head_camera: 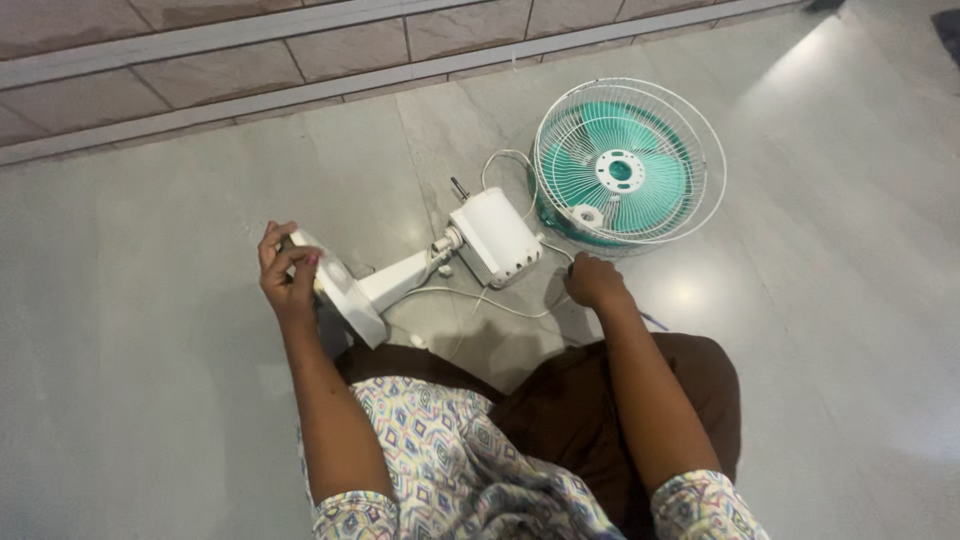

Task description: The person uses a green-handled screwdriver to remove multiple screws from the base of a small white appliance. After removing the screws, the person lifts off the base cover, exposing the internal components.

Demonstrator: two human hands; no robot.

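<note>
A white fan body is seen lying on its side on the grey tiled floor, right in front of a seated person. Its round base is gripped at the rim by the left hand, fingers curled closed over the upper edge, so the base is held tilted up off the floor. From the base, the short white stem is seen running up and to the right to the boxy motor housing, out of which a thin dark shaft is pointed away from the person.

The right hand is placed low beside the motor housing, knuckles up, fingers bent downward toward the floor; whether anything is pinched under it cannot be told. A thin white cord is seen looping across the floor between the two hands and curling up behind the housing.

Just beyond the right hand, the round wire cage is laid flat on the floor with teal blades inside it, near the housing but apart from it. A patterned top and dark brown garment are worn by the person. A tiled wall is seen along the far edge.
</note>
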